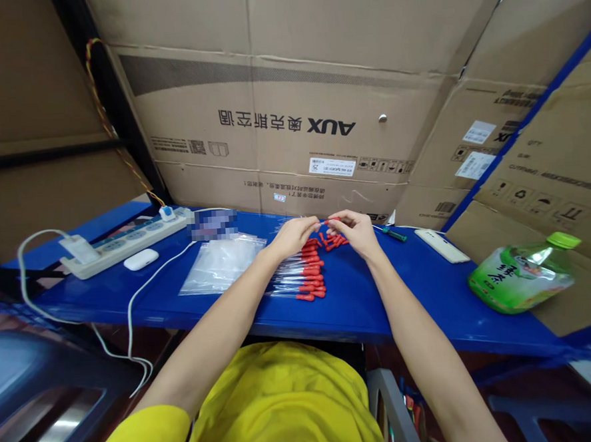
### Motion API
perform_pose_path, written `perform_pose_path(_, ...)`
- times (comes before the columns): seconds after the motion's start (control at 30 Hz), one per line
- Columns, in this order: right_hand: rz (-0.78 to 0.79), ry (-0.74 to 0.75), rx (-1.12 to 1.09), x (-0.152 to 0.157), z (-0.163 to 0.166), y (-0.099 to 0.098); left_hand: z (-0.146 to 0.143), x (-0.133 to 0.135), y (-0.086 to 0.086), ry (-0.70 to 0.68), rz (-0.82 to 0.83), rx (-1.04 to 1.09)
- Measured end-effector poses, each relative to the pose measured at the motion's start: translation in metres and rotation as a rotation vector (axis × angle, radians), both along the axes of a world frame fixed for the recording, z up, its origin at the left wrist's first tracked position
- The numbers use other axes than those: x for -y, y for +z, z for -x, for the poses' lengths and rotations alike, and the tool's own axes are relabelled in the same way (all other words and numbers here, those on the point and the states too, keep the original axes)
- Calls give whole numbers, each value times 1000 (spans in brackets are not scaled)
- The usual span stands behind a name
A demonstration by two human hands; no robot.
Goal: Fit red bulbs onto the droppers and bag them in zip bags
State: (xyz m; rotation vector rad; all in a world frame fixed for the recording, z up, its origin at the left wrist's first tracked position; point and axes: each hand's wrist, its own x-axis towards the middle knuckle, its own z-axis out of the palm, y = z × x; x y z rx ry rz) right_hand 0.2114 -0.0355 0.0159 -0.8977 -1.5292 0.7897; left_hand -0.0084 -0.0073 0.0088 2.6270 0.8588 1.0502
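My left hand [296,235] is closed, its fingertips pinched on what looks like a thin clear dropper tube, mostly hidden by the fingers. Close beside it, my right hand [356,232] pinches a red rubber bulb [333,220] between thumb and fingers. The two hands' fingertips nearly meet over the back of the blue table. Loose red bulbs [335,242] lie in a small pile under the right hand. Below the left hand, several clear droppers with red bulbs [309,280] lie in a row, bulbs pointing right.
Clear plastic bags [222,264] lie left of the droppers on the blue table [350,297]. Further left are a white power strip [126,243], cables and a white case [141,259]. Rightward lie a green-handled screwdriver [394,233], a white phone-like slab [442,246] and a green bottle [522,275]. Cardboard [277,82] stands behind.
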Motion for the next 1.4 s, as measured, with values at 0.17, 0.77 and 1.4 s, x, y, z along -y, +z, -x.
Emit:
perform_pose_path(0.17,-7,-14,1,1,2,1,-1,1,1,-12,-5,22)
perform_pose_path(0.77,40,35,-20,1,2,3,-2,1,2,-54,2,27)
perform_pose_path(1.4,54,88,-33,-1,5,2,-3,-1,1,-99,15,38)
